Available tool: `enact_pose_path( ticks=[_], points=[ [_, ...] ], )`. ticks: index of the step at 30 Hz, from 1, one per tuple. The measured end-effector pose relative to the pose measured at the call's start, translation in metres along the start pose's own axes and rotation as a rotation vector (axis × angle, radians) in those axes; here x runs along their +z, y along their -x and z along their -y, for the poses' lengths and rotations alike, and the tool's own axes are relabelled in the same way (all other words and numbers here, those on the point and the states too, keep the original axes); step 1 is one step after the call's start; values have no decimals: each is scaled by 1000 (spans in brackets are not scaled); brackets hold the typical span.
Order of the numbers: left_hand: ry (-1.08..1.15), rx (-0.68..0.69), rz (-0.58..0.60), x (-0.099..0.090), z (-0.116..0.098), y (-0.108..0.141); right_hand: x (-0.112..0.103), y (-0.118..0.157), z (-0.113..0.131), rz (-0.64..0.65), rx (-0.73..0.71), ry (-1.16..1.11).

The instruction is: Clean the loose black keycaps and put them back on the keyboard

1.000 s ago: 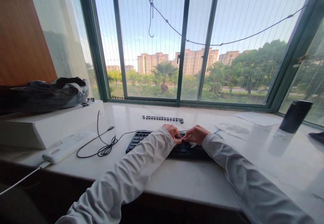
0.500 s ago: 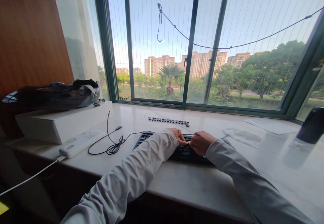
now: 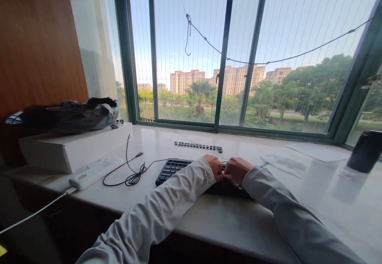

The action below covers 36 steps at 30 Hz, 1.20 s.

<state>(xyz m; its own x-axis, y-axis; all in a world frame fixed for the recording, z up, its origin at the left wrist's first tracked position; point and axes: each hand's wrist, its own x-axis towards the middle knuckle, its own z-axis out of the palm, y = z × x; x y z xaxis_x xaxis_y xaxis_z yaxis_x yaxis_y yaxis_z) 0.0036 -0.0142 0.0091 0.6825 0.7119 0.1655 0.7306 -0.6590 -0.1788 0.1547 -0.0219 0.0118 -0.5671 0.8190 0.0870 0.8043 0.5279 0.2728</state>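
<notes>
A black keyboard [image 3: 170, 169] lies on the pale stone counter, its left end showing past my left sleeve. My left hand [image 3: 213, 166] is bent over the right part of it, fingers curled in. Right beside it, my right hand [image 3: 238, 169] is closed too, its fingertips meeting those of the left low over the keys. Whatever is between the fingers is too small and hidden to make out. Beyond the keyboard, a row of several loose black keycaps [image 3: 198, 146] lies on the counter. My forearms cover much of the keyboard's middle and right end.
A coiled black cable [image 3: 134, 177] and a white power strip [image 3: 92, 174] lie to the left. Behind them, a white box [image 3: 47, 152] bears a dark bag [image 3: 68, 116]. Clear plastic [image 3: 286, 166], a paper sheet [image 3: 319, 151] and a black cylinder [image 3: 364, 151] are at right.
My left hand has shifted slightly right, closer against my right hand, and its fingers have curled in more. More of the keyboard's left end shows. The view has tilted up a little.
</notes>
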Motion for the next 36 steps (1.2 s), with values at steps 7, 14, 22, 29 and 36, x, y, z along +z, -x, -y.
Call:
enact_pose_path(
  ticks=[7,14,22,29,36],
  points=[
    [60,10,-133,11,10,4,0,4,-9,-63,-22,-5],
    [146,-222,-240,7,29,2,4,1,-16,-215,160,-12],
    [208,-535,-182,12,54,3,19,-5,-34,-285,495,-28],
    [235,-546,-157,11,61,3,12,-32,-59,-191,397,-20],
    [233,-522,-231,16,63,-1,26,-89,-78,-45,262,125]
  ],
)
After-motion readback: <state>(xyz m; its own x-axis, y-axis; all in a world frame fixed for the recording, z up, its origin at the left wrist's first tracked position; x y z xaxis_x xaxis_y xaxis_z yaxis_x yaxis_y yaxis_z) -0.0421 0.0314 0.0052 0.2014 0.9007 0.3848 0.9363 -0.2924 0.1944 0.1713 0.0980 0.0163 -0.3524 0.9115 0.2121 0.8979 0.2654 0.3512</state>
